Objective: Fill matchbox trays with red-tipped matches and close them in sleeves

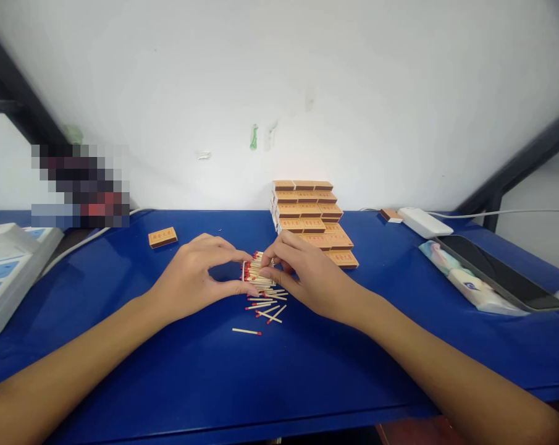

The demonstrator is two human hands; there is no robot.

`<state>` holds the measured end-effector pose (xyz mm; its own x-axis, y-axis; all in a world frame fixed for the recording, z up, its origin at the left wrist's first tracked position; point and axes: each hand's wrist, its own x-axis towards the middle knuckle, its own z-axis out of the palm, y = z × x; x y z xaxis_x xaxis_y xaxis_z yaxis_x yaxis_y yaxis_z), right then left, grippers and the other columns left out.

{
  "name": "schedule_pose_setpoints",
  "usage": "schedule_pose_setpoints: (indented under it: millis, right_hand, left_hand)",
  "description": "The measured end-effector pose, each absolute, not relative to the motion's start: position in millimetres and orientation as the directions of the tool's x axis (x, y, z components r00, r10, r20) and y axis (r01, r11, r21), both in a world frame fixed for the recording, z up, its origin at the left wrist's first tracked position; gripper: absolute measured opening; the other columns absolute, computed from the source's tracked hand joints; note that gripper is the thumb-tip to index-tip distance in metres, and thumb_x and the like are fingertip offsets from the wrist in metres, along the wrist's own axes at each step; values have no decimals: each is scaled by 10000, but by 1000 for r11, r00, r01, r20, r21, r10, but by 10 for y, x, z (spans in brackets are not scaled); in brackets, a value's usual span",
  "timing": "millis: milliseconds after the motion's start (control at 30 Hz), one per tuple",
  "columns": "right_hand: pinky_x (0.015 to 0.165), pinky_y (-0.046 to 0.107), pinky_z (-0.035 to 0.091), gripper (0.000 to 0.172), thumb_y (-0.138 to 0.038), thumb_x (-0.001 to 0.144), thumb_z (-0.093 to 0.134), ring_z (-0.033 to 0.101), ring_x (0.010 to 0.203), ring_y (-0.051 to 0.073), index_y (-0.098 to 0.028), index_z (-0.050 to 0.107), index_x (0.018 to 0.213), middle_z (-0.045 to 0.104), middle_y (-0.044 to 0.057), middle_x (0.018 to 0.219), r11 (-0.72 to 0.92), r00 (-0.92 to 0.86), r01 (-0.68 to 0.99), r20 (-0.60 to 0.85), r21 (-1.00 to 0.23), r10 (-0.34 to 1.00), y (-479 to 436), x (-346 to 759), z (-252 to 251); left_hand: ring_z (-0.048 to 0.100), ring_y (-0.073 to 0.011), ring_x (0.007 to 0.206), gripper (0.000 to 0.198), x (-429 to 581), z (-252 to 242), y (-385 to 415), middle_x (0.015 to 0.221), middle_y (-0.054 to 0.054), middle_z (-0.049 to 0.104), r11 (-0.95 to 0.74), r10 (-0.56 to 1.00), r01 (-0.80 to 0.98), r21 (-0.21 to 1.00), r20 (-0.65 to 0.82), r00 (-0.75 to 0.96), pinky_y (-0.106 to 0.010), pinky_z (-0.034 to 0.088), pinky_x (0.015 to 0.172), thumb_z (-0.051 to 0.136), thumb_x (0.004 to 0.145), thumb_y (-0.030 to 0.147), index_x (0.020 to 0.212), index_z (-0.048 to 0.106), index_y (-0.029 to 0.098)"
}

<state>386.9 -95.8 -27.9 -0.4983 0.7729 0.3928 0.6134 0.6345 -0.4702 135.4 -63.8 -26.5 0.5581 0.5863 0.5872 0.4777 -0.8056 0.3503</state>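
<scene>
Between the thumb and forefinger of my left hand (pixel 196 272) is a small matchbox tray (pixel 243 271), its white edge showing, with red-tipped matches (pixel 256 269) packed in it. My right hand (pixel 302 272) reaches in from the other side, its thumb and fingers pinched on matches at the tray; the far end of the tray is hidden behind its fingers. Several loose matches (pixel 267 303) lie scattered on the blue table just in front of the tray. One single match (pixel 246 332) lies apart, nearer to me.
Behind my right hand rises a stepped stack of matchboxes (pixel 307 216). A lone matchbox (pixel 163 237) lies at left, another (pixel 391 216) at back right beside a white power bank (pixel 425 222). A phone (pixel 496 272) rests on a tissue pack (pixel 464 281); a power strip (pixel 5 272) stands left.
</scene>
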Motion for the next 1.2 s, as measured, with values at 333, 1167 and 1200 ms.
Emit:
schedule_pose_setpoints:
  millis: [333, 1167, 1200]
  right_hand:
    - [748, 319, 447, 119, -276, 1081, 566, 574, 835, 159, -212, 611, 991, 589, 40, 1047, 611, -545, 622, 290, -489, 787, -959, 3838, -289]
    - [708, 297, 417, 254, -437, 1002, 699, 548, 783, 137, -199, 692, 1092, 630, 24, 984, 603, -450, 573, 402, -555, 797, -978, 3867, -264]
    - [706, 297, 417, 247, -437, 1004, 697, 551, 778, 136, -200, 696, 1074, 635, 22, 972, 601, -456, 573, 392, -558, 799, -977, 3867, -262]
  left_hand:
    - [744, -227, 883, 414, 1360, -279, -636, 968, -36, 819, -824, 566, 443, 354, 555, 610, -376, 568, 847, 866, 796, 606, 1038, 834, 272]
    - [736, -195, 919, 378, 1349, -262, -638, 1002, -11, 805, -843, 537, 424, 332, 572, 620, -329, 550, 876, 921, 786, 453, 1078, 806, 243]
    - [735, -196, 918, 381, 1350, -265, -636, 999, -12, 803, -842, 538, 426, 331, 569, 622, -330, 549, 871, 923, 782, 455, 1079, 808, 245]
